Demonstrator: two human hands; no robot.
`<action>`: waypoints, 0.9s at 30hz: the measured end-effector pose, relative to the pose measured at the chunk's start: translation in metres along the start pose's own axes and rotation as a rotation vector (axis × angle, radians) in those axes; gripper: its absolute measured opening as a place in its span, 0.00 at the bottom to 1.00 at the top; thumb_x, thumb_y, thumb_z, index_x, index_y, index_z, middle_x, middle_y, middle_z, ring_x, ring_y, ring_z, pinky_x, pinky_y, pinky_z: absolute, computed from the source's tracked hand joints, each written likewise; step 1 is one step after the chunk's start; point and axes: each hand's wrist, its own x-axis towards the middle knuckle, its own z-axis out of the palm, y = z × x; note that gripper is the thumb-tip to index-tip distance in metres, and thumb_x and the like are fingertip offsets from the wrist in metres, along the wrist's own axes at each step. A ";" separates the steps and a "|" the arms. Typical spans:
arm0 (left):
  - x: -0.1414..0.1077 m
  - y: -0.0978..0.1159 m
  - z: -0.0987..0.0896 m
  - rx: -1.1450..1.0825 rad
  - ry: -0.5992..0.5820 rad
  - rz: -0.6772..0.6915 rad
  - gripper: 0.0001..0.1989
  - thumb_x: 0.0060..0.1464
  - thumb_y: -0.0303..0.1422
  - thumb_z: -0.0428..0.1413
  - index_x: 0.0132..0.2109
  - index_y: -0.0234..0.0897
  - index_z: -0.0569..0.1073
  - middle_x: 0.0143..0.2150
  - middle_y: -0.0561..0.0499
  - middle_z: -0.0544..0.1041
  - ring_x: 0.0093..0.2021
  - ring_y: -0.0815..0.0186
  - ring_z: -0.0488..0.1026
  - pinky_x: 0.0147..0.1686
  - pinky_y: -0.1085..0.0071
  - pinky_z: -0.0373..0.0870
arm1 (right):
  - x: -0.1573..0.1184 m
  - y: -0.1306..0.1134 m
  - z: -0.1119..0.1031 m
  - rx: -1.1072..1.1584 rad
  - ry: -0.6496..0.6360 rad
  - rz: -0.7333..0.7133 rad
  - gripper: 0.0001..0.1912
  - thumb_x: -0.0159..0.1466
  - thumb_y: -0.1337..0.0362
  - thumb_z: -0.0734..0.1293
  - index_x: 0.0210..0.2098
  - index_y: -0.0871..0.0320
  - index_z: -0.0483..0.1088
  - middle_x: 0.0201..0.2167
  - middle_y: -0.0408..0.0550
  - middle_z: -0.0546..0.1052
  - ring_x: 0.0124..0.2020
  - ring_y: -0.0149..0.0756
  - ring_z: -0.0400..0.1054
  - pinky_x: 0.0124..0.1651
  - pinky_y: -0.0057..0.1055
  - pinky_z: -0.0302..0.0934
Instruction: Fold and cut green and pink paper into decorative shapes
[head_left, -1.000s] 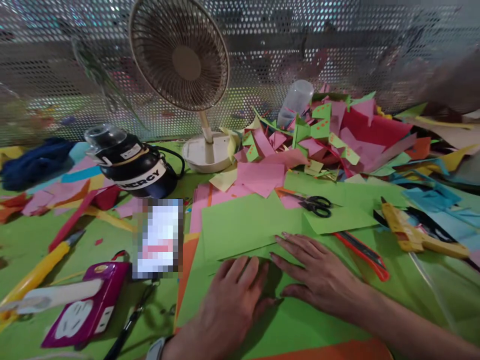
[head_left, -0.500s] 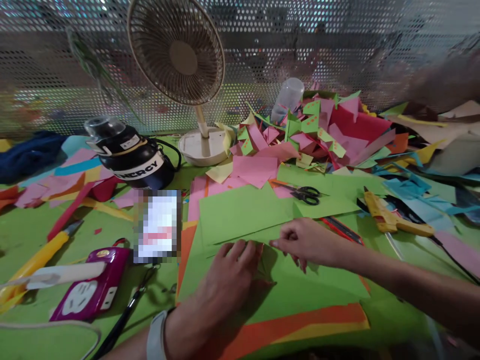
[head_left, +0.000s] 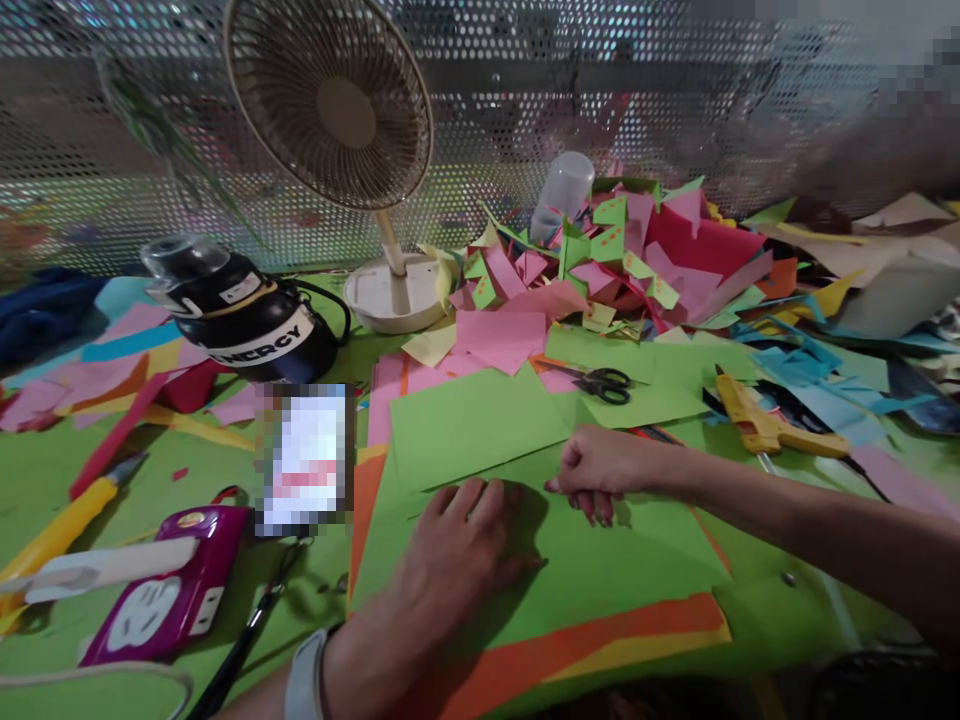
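My left hand (head_left: 454,545) lies on a green paper sheet (head_left: 637,540), fingers slightly bent and thumb stretched out to the right. Just right of it, my right hand (head_left: 592,478) is closed, thumb against curled fingers, low over the same sheet. Whatever sits in that pinch, if anything, is too small to make out. A second green sheet (head_left: 480,425) lies at an angle above both hands. Black-handled scissors (head_left: 606,385) rest on more green paper beyond my right hand. Orange paper (head_left: 600,640) shows under the stack's near edge.
At right lies a yellow glue gun (head_left: 765,420). Paper scraps (head_left: 577,270) are heaped behind. A fan (head_left: 394,290), a black bottle (head_left: 255,320) and a phone (head_left: 307,460) stand or lie left. Nearer are a purple device (head_left: 172,580) and a yellow-handled cutter (head_left: 67,530).
The camera view has turned slightly right, so the surroundings appear shifted left. My right hand has moved a little to the right over the paper. My left hand stays about where it was.
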 end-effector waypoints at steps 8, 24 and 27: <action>0.000 -0.002 -0.006 -0.035 -0.016 0.003 0.25 0.57 0.49 0.56 0.53 0.34 0.71 0.46 0.42 0.75 0.44 0.54 0.72 0.40 0.59 0.69 | -0.005 -0.003 -0.008 -0.005 0.053 -0.025 0.17 0.55 0.56 0.71 0.18 0.59 0.65 0.12 0.39 0.72 0.12 0.25 0.64 0.17 0.22 0.55; 0.050 -0.023 -0.024 -1.078 -0.682 -0.639 0.29 0.62 0.44 0.46 0.15 0.37 0.63 0.12 0.55 0.67 0.12 0.72 0.64 0.16 0.75 0.60 | 0.005 -0.011 0.000 -0.065 -0.045 -0.009 0.28 0.53 0.43 0.70 0.15 0.60 0.64 0.11 0.42 0.71 0.13 0.26 0.66 0.17 0.22 0.50; 0.051 -0.026 -0.024 -1.105 -0.727 -0.633 0.28 0.63 0.44 0.47 0.17 0.37 0.65 0.12 0.55 0.66 0.11 0.72 0.63 0.15 0.75 0.60 | 0.004 -0.013 -0.001 -0.077 -0.057 -0.012 0.28 0.54 0.43 0.70 0.15 0.61 0.65 0.13 0.45 0.73 0.14 0.26 0.67 0.17 0.22 0.50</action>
